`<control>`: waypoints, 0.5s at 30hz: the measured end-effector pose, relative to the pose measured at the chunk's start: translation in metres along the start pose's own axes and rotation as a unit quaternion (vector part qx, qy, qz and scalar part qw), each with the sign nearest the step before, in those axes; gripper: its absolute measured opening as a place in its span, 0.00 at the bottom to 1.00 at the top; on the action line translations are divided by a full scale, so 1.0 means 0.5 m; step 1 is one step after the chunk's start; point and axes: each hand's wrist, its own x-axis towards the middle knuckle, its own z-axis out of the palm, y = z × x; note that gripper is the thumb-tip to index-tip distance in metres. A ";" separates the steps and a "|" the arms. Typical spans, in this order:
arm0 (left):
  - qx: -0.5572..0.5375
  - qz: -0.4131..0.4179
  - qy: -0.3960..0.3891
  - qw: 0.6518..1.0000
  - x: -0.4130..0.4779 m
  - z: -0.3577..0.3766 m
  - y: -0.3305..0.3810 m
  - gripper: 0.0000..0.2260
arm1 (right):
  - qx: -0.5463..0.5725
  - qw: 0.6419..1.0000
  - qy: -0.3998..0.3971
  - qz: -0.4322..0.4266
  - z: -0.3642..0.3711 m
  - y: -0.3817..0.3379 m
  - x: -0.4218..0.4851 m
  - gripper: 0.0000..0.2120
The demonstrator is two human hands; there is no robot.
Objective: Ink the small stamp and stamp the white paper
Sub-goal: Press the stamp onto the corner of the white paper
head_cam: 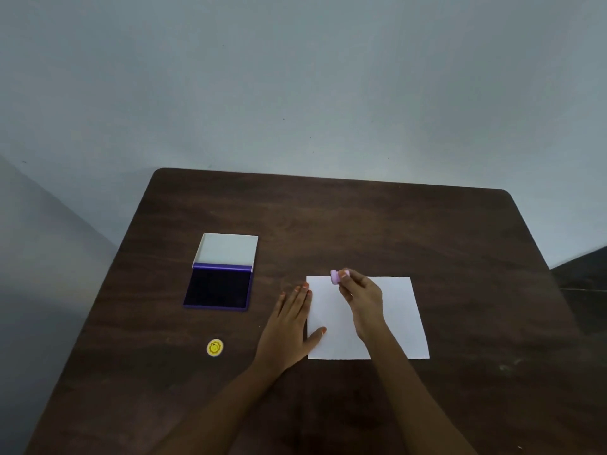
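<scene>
A white sheet of paper (397, 320) lies on the dark wooden table (361, 224), right of centre. My right hand (363, 298) hovers over the paper's far left corner and pinches a small pink round stamp (335, 277) between its fingertips, the stamp tilted on its side. My left hand (290, 323) lies flat with fingers spread at the paper's left edge, its thumb on the sheet. An open ink pad (218, 289) with a dark purple inking surface and a raised white lid sits to the left. I see no print on the paper.
A small round yellow disc with a smiley face (215, 348) lies near the front left of the table, below the ink pad. A pale wall rises behind the table. A dark surface shows past the table's right edge.
</scene>
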 end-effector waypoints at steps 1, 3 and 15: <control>-0.007 -0.001 0.001 1.000 0.000 -0.001 0.001 0.35 | -0.028 0.999 0.012 -0.010 0.008 0.004 0.002 0.02; -0.019 -0.008 0.002 1.000 0.001 -0.004 0.003 0.35 | -0.090 0.995 0.030 -0.028 0.022 0.013 0.009 0.06; -0.073 -0.015 0.020 0.997 0.003 -0.017 0.010 0.35 | -0.288 0.952 -0.013 -0.105 0.070 0.046 0.029 0.12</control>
